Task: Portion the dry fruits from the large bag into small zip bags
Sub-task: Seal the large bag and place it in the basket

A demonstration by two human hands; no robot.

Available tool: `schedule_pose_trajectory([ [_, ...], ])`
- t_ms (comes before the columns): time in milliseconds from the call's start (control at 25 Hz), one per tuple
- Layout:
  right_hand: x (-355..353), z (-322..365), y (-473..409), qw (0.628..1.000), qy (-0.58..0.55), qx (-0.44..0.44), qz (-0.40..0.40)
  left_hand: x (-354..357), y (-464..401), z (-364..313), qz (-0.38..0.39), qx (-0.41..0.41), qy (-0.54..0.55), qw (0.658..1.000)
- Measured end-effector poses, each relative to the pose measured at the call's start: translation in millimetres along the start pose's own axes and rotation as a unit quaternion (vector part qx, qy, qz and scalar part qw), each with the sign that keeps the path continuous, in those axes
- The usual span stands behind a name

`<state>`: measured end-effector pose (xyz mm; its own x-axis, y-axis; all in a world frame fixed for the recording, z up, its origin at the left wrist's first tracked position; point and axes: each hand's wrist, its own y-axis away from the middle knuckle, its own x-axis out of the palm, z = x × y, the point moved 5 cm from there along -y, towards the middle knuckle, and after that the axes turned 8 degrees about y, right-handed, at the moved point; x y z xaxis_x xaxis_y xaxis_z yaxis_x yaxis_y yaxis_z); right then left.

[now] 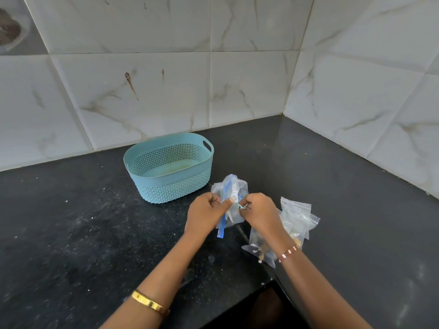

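A crumpled clear plastic bag with a blue zip strip (230, 188) is held up just above the black counter, right of the basket. My left hand (206, 213) grips its left side, thumb pressed on the plastic. My right hand (259, 211) pinches the bag's right edge with its fingertips. Under my right wrist lies a clear bag holding dry fruits (257, 249), brown and pale pieces showing through. Beside it, further right, lies a pile of small clear zip bags (298, 216).
A pale blue perforated plastic basket (152, 184) stands on the black stone counter (71, 222), with nothing in it. Marble-patterned tiled walls meet in a corner at the back right. The counter's front edge has a notch near my right forearm.
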<state>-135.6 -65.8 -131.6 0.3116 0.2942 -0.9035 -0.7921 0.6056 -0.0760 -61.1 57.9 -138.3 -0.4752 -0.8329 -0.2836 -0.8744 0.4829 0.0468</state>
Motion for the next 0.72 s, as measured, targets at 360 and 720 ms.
schedule_pose_trajectory([
  [360,-51,-32,-21,0.995,-0.072,0.067,-0.017,-30,-17,23,0.017,-0.085,0.122,0.989],
  [720,2,-46,-63,0.983,0.028,0.134,0.120,-50,-21,32,0.037,-0.123,0.178,0.976],
])
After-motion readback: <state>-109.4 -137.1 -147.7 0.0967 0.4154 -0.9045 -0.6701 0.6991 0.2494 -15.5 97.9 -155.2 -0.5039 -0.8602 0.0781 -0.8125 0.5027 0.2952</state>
